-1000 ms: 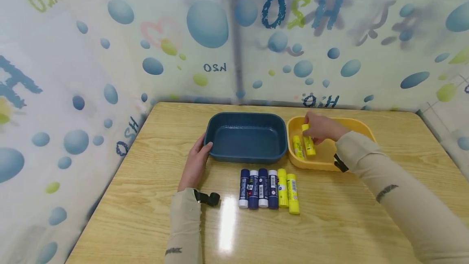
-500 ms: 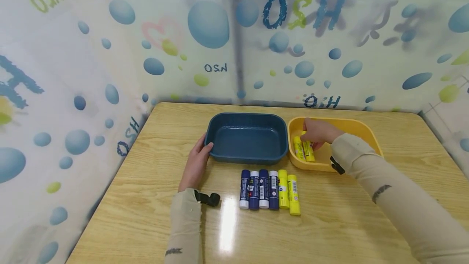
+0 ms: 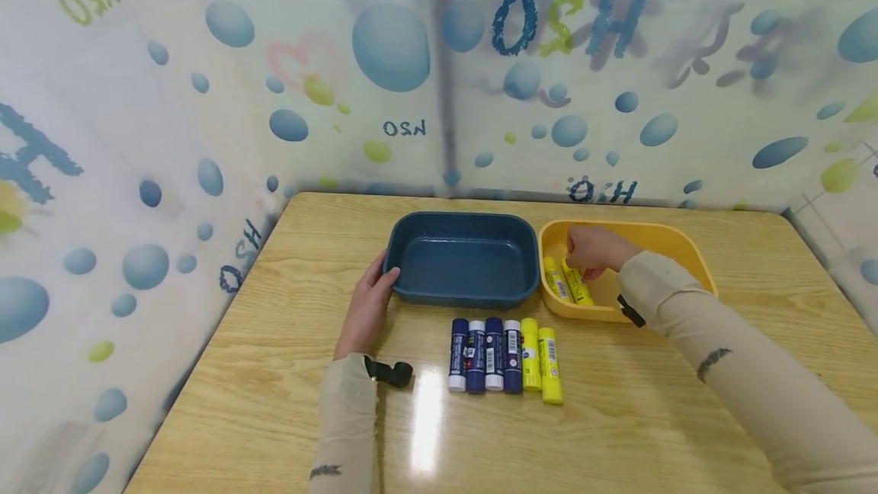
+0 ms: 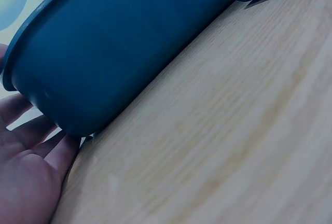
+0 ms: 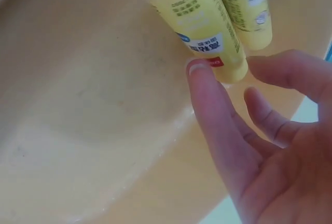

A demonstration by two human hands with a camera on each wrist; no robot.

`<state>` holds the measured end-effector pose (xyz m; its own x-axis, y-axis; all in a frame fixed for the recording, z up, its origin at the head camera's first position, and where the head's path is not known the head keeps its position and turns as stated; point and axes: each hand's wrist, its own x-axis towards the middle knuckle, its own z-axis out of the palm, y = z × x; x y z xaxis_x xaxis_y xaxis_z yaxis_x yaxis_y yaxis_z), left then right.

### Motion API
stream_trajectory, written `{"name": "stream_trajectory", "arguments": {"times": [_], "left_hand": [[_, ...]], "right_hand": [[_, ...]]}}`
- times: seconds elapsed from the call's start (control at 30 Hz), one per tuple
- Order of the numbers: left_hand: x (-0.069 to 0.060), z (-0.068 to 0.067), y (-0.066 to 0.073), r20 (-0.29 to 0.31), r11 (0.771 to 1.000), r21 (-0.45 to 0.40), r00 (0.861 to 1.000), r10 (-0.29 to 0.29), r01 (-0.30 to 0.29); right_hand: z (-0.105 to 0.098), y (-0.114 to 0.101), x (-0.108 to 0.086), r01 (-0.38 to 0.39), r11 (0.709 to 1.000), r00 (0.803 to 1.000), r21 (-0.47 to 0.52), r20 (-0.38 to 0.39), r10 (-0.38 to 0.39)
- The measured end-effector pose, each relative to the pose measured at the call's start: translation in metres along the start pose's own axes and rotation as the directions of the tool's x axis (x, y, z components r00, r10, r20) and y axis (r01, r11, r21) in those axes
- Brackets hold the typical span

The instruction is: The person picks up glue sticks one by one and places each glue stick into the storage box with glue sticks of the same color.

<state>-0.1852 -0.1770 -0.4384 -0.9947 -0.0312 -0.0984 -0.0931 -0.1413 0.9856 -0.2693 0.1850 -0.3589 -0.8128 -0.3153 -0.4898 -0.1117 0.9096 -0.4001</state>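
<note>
My left hand [image 3: 366,303] holds the near left corner of a dark blue tray [image 3: 395,250], thumb at the rim. In the left wrist view its fingers [image 4: 39,130] lie against the tray's outer wall. Inside a yellow tray [image 3: 696,258], my right hand [image 3: 597,248] is at the far end of a yellow glue stick [image 3: 578,284]. The right wrist view has thumb and forefinger loosely either side of that end, the stick lying on the tray floor. A second yellow glue stick [image 3: 555,279] lies alongside it, to the left.
Several dark blue and white glue sticks [image 3: 493,354] lie in a row on the wooden table [image 3: 274,372], before the blue tray. Two yellow ones, a glue stick [image 3: 530,354] and another glue stick [image 3: 549,366], end the row. A patterned wall [image 3: 309,151] stands behind.
My right hand has lowered the yellow glue stick onto the yellow tray's floor, and its fingers have loosened. The stick now lies slanted beside the other. My left hand has stayed in place.
</note>
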Motion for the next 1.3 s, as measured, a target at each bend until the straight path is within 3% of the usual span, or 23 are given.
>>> {"name": "stream_trajectory", "arguments": {"times": [0.43, 0.67, 0.8, 0.9, 1.03, 1.3], "left_hand": [[0.001, 0.002, -0.001, -0.004, 1.0, 0.01, 1.0, 0.002, -0.002], [-0.004, 0.002, 0.008, 0.019, 1.0, 0.015, 1.0, -0.002, 0.002], [-0.009, 0.004, 0.015, 0.025, 0.999, 0.038, 1.0, -0.003, 0.002], [-0.005, 0.002, 0.009, 0.018, 1.0, 0.027, 1.0, -0.005, 0.004], [0.002, -0.002, 0.0, 0.01, 1.0, 0.007, 1.0, -0.004, 0.004], [0.001, 0.001, -0.001, 0.008, 1.0, -0.014, 1.0, 0.004, -0.004]], "right_hand": [[-0.003, 0.005, -0.012, -0.034, 0.999, 0.999, -0.001, -0.001, 0.034], [0.0, 0.001, -0.034, 0.047, 0.998, 0.997, -0.039, -0.065, -0.049], [0.01, -0.005, -0.046, 0.088, 0.992, 0.983, -0.094, -0.155, -0.102], [0.017, -0.014, -0.056, 0.092, 0.988, 0.969, -0.124, -0.217, -0.118], [0.024, -0.024, -0.069, 0.108, 0.99, 0.956, -0.094, -0.264, -0.13], [0.043, -0.033, -0.095, 0.15, 0.989, 0.915, 0.017, -0.381, -0.132]]}}
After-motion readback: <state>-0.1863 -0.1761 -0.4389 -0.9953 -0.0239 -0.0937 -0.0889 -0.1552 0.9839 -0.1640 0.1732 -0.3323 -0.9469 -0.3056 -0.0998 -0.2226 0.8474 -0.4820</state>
